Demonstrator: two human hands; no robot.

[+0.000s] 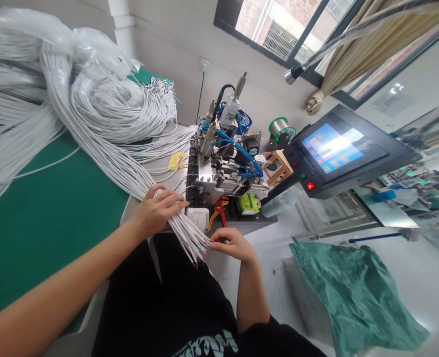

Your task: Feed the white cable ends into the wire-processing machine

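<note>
A thick bundle of white cables point(103, 144) runs from a big heap at the upper left down to the table's edge, where its stripped ends point(197, 248) fan out. My left hand point(156, 210) is wrapped over the bundle just behind those ends. My right hand point(231, 243) sits at the tips with its fingers pinched on one or two cable ends. Just beyond both hands stands a small machine point(226, 158) with blue hoses and a row of black cable slots.
A tilted touch-screen panel point(333, 148) with a red lit button stands right of the machine. Red-handled cutters point(219, 208) and a white box point(199, 218) lie by the machine. A solder spool point(281, 128) is behind. Green cloth point(356, 292) lies on the floor at right. Green table mat point(48, 213) at left.
</note>
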